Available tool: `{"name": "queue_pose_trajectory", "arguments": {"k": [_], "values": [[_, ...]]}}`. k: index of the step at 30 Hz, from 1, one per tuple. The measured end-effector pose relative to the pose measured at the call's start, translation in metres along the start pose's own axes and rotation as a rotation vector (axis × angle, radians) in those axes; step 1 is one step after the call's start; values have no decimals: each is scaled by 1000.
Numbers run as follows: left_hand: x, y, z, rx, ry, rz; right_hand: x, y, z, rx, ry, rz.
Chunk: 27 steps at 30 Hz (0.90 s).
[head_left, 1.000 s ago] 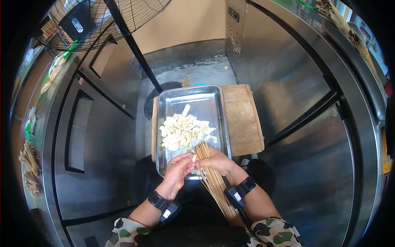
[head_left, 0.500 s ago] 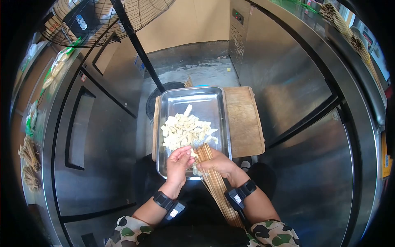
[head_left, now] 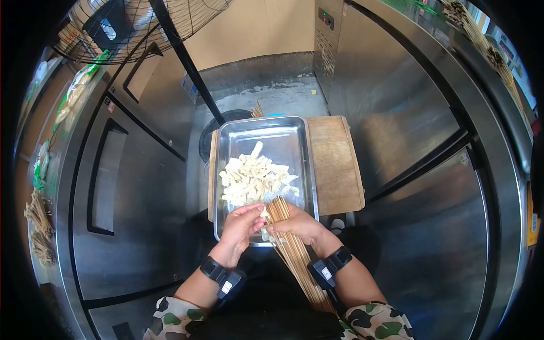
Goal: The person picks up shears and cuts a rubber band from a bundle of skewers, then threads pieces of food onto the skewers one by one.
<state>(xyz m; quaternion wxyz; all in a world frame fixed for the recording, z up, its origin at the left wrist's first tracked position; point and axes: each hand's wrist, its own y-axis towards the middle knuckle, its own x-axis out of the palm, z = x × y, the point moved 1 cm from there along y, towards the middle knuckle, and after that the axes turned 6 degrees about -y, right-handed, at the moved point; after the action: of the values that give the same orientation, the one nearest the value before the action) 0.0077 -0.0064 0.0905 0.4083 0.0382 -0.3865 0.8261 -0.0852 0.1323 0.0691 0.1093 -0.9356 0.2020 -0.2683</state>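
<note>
My right hand is wrapped round a thick bundle of wooden skewers, whose shafts run down toward my lap. Pinched in the fingertips of my left hand is a small pale yellow food piece, right at the upper ends of the skewers. Both hands are over the near end of a rectangular steel tray. Inside the tray lies a heap of pale, cream-coloured food pieces, just beyond my fingers. A few pale bits show between my hands, below the skewer tips.
The tray rests on a wooden board. Steel cabinets stand close on both sides. A fan on a black pole is at the back left. Skewer bundles lie on the left counter, others at the upper right.
My left hand and forearm have shifted slightly left, the pinch still close to the skewer ends. The right hand keeps its hold on the bundle. The whole view has moved a little.
</note>
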Motion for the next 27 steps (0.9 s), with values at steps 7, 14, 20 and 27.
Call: {"name": "queue_pose_trajectory", "arguments": {"k": [7, 14, 20, 27], "values": [[-3, -3, -5, -114, -32, 2, 4, -2, -3, -23, 32, 28], [5, -14, -20, -21, -61, 27, 0, -2, -1, -64, -9, 52], [3, -9, -23, 62, -87, 6, -9, -9, -12, -36, 29, 98], [8, -11, -21, 102, -95, 1, -2, -10, -17, 1, 2, 99]]}}
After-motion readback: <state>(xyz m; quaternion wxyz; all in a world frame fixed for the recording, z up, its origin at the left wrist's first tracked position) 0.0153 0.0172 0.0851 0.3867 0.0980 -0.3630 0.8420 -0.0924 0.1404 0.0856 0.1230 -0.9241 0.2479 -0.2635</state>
